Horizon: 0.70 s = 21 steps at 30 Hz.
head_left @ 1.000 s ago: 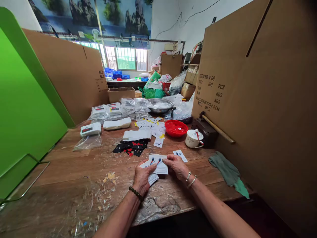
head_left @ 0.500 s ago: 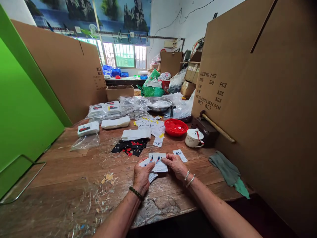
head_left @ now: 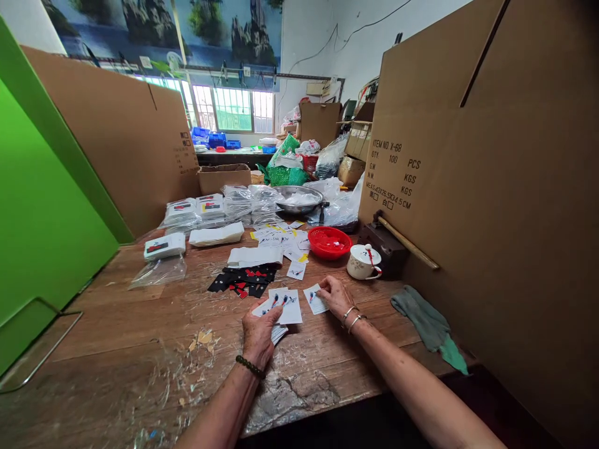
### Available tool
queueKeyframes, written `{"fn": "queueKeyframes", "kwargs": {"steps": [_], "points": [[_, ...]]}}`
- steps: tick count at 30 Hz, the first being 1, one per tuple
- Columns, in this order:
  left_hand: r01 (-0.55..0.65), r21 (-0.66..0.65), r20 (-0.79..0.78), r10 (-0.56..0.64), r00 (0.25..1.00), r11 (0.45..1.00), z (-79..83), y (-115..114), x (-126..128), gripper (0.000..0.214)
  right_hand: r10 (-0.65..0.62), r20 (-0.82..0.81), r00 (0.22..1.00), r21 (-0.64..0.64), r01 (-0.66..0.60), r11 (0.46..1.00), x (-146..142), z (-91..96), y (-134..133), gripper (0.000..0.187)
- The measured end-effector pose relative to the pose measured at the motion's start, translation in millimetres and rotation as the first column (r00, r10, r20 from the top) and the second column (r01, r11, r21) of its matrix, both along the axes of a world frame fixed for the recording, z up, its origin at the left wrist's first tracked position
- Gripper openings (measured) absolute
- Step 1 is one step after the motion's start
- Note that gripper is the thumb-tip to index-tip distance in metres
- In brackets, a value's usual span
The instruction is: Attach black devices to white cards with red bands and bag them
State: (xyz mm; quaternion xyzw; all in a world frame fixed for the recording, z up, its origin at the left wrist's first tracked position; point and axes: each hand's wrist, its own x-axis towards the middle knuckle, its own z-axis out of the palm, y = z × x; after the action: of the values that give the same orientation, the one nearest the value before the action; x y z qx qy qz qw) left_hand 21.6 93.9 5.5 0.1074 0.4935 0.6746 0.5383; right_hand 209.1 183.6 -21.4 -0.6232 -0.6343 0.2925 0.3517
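My left hand (head_left: 259, 324) is closed around a small fan of white printed cards (head_left: 292, 308), its thumb pressing on top. The cards bear little blue and red pictures. More white cards (head_left: 279, 335) show at the lower edge of that hand. Just to the right, my right hand (head_left: 336, 298) pinches a single printed card (head_left: 314, 300) by its right side, a narrow gap away from the fan. Beyond the hands lie one loose card (head_left: 296, 270) and a heap of black and red pieces (head_left: 243, 279) beside a stack of white folded strips (head_left: 255, 256).
A red plastic basket (head_left: 329, 242) and a lidded cup (head_left: 363, 262) stand behind my right hand. A grey-green cloth (head_left: 423, 318) lies at the right edge. Tall cardboard panels (head_left: 440, 162) wall the table; bagged packs (head_left: 182, 212) sit at the back left.
My right hand has left the fanned cards and now holds a separate card to their right. The card that lay on the table near that hand no longer shows there.
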Motion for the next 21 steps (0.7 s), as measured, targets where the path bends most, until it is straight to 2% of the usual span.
{"fn": "queueKeyframes", "kwargs": {"steps": [3, 5, 8, 10, 11, 13, 16, 21], "points": [[0.008, 0.014, 0.002, -0.008, 1.000, 1.000, -1.2, 0, 1, 0.050, -0.032, 0.180, 0.983, 0.143, 0.006, 0.990, -2, 2.7, -7, 0.011], [0.013, 0.024, -0.001, -0.013, 1.000, 1.000, -2.5, 0, 3, 0.050, -0.015, 0.181, 0.983, 0.179, -0.018, 0.984, -9, 4.7, -16, 0.010], [0.016, 0.040, -0.004, -0.016, 1.000, 0.999, -3.6, -2, 7, 0.049, 0.132, -0.100, 0.986, 0.005, -0.132, 0.991, -27, 4.7, -31, 0.021], [0.023, 0.050, 0.000, -0.023, 1.000, 0.998, -3.7, -4, 6, 0.049, 0.182, -0.274, 0.944, -0.106, -0.218, 0.970, -38, 3.2, -40, 0.019], [0.018, 0.049, 0.002, -0.019, 1.000, 0.999, -3.7, -5, 4, 0.049, 0.185, -0.312, 0.932, -0.138, -0.237, 0.962, -42, 2.7, -42, 0.016], [-0.015, 0.037, 0.001, 0.015, 1.000, 0.999, -3.9, -8, -2, 0.049, 0.167, -0.258, 0.952, -0.147, -0.209, 0.967, -46, 3.2, -43, 0.014], [-0.069, 0.014, -0.010, 0.069, 0.998, 0.998, -4.5, -13, -17, 0.047, 0.131, -0.061, 0.990, -0.075, -0.135, 0.988, -44, 6.5, -35, 0.018], [-0.062, 0.001, -0.010, 0.062, 0.998, 0.998, -6.4, -18, -28, 0.046, 0.122, 0.112, 0.986, -0.029, -0.120, 0.992, -46, 6.7, -25, 0.017]]}}
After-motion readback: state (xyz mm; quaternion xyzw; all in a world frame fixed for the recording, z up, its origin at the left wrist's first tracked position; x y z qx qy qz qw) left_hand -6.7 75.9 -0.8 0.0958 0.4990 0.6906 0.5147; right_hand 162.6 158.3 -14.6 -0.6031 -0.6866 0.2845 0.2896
